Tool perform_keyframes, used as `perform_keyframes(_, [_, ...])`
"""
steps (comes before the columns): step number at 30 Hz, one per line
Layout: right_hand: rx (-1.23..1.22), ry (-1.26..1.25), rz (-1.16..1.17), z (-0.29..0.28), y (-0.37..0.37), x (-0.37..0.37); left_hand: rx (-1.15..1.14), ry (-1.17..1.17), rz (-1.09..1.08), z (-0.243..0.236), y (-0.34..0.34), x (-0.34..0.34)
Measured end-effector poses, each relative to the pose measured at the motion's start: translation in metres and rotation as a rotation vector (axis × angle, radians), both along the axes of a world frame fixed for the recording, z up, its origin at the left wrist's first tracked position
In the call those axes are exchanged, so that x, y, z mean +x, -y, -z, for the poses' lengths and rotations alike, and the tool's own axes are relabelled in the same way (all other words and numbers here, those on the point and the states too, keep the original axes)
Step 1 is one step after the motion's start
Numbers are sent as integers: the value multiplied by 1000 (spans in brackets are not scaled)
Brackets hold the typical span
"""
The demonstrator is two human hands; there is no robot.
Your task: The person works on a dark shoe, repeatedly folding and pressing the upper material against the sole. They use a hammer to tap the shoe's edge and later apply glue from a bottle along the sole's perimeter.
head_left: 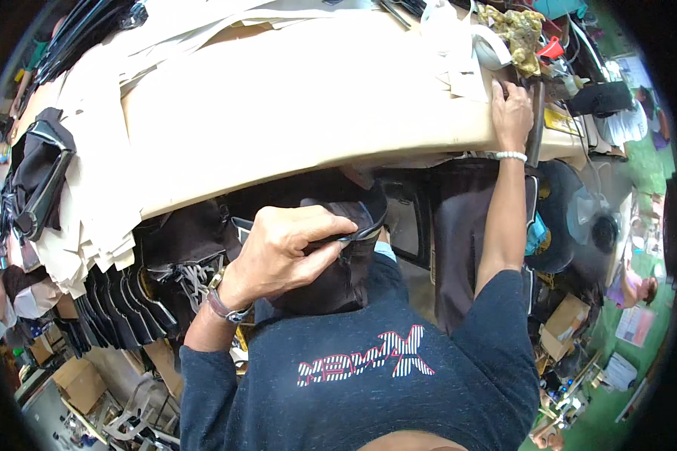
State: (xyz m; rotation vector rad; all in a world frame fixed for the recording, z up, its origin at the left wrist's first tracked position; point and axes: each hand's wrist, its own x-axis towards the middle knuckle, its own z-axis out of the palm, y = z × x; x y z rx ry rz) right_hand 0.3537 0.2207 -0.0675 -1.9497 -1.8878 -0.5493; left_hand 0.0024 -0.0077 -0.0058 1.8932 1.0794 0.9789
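Close to the person's chest, the left hand [289, 252] holds a dark brown leather shoe piece with a thin pale edge [346, 255]. Its fingers [331, 225] are curled and pressed together, pinching the top rim of the piece against the thumb. A wristwatch with a metal band [226, 304] sits on that wrist. The piece hangs just under the front edge of the desk, right above the person's dark blue shirt [368, 376].

Up on the right, the right hand [511, 113] rests on the far corner of the wide cream desk [293, 105]. Its fingers lie flat and close together on the desk edge, next to a dark thin bar [535, 124]; whether they grip the bar cannot be told. A white bead bracelet [510, 156] goes around that wrist.

Just past the right hand lies a crumpled yellow rag [519, 30], and beside it a small orange funnel [551, 49]. Along the left side of the desk, stacks of pale cut sheets [90, 218] hang over the edge. Under them sit rows of black cut pieces [120, 308] and a dark shoe upper with grey laces [188, 263]. A black piece with a shiny strap [41, 173] lies at the far left.
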Motion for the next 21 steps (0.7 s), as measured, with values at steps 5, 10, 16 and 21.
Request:
perform_keyframes(5, [-181, -449, -334, -27, 42, -70, -38, -47, -25, -6, 4, -2])
perform_keyframes(10, [-991, -1187, -1348, -47, 138, -156, -42, -9, -45, -17, 4, -7])
perform_keyframes(16, [-1193, -1243, -1109, -69, 161, -146, -11, 5, -102, -18, 20, -11])
perform_keyframes(21, [-1282, -1248, -1095, -75, 160, -141, 7, 58, -101, -14, 24, -13])
